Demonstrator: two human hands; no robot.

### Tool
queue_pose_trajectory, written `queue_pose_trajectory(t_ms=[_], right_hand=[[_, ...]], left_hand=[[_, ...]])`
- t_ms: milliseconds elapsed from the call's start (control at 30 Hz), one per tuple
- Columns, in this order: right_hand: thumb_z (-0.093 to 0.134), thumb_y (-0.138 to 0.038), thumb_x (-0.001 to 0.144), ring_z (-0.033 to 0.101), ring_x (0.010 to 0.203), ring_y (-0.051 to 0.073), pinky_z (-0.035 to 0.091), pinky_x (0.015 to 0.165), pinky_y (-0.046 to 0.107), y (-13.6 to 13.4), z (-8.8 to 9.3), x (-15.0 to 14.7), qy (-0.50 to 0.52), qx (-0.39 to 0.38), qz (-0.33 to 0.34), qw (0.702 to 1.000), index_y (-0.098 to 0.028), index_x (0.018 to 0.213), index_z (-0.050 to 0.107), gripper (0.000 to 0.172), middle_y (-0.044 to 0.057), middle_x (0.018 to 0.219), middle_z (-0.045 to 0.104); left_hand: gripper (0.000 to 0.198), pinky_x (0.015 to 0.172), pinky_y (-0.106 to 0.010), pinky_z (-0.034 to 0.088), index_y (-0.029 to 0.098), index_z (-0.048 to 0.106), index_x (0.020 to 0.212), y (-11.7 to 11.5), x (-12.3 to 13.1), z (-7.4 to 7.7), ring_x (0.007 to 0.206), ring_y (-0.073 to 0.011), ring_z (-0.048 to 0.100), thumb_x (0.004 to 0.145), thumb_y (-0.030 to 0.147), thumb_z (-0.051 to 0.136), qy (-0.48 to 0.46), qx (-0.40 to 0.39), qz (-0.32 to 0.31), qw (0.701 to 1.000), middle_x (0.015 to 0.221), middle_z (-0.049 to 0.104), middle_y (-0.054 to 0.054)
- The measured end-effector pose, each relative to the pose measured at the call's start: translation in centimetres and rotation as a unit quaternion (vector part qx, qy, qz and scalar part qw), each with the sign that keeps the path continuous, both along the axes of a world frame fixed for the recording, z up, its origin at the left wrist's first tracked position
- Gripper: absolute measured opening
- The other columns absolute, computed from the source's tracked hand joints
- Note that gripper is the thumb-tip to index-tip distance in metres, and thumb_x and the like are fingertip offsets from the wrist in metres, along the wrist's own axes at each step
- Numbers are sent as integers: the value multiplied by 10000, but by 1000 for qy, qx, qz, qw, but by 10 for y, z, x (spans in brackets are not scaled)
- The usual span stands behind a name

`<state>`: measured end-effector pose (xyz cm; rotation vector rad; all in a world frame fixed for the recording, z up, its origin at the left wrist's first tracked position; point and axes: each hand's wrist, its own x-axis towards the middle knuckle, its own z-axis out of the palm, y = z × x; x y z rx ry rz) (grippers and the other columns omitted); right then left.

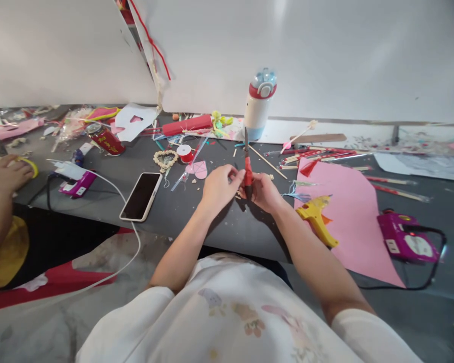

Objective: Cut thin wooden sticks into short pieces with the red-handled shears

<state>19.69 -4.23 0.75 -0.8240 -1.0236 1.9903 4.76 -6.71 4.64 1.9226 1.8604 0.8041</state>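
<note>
Over the table's near edge, my right hand (pixel 265 192) is closed around a pair of scissors (pixel 247 160), seen edge-on with red on the handle and the dark blades pointing up, away from me. My left hand (pixel 222 187) is close beside it, thumb and fingers pinched together near the scissors' handle. What the left fingers hold is too small or hidden to make out. Tiny pale scraps lie on the table around both hands. Left of them are a pink paper piece (pixel 200 170), a red ribbon spool (pixel 184 153) and a beaded heart (pixel 165 160).
A phone (pixel 141 197) lies at left, with a white cable passing by. A bottle (pixel 257 108) stands behind my hands. A yellow glue gun (pixel 318 220) rests on pink paper (pixel 353 212), near a purple power box (pixel 408 238). At far left a co-worker's hand (pixel 9 173) holds scissors.
</note>
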Motion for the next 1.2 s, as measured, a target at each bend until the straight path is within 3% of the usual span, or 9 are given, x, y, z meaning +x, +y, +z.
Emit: queue_pose_trajectory(t_ms=[200,300,400,600,733,833,1200], right_hand=[[561,-442,747,515,600,163,443,561,290,-3,1,-4,8,-8,-20,1000,-228,842,514,238,1,679,563],[566,-545,756,491,579,161,421,548,290,-1,2,-3,7,-5,-7,1000,-227,823,497,332,-3,638,525],[586,-678,734,468,555,149,402,535,283,0,2,-2,14,-4,7,1000,-228,822,494,467,-11,623,503],[584,-778,719,459,559,138,416,567,291,-1,3,0,18,8,20,1000,-223,762,498,563,-5,630,501],[479,-852,734,496,579,158,434,584,306,-2,4,1,46,-2,26,999,-223,761,521,631,8,622,510],[396,-896,736,542,607,181,448,589,314,-2,4,2,36,-27,18,999,-228,799,554,689,20,630,537],[422,-894,732,492,552,158,461,582,312,-3,8,1,45,-47,19,998,-222,887,617,717,3,614,520]], left_hand=[[299,693,-282,441,186,698,823,4,14,-6,724,-160,616,876,468,611,-81,-47,-8,996,823,718,-42],[404,624,-265,420,167,689,768,11,11,-4,634,-134,574,849,555,609,-181,-75,-8,981,736,698,-30],[456,598,-258,398,162,686,742,15,10,0,614,-125,556,827,603,608,-208,-70,-13,975,704,687,-28],[479,586,-271,382,174,657,703,15,13,10,606,-130,554,843,626,582,-187,-71,-21,980,679,664,-23],[386,746,-319,449,187,664,802,10,10,20,811,-198,608,876,558,591,-26,-16,-22,999,854,674,-64],[265,885,-364,451,197,668,950,7,9,23,987,-246,601,872,449,648,71,13,-25,997,1010,646,-94],[229,868,-360,458,183,654,947,8,12,20,958,-230,611,920,401,589,43,-22,-42,998,983,669,-88]])
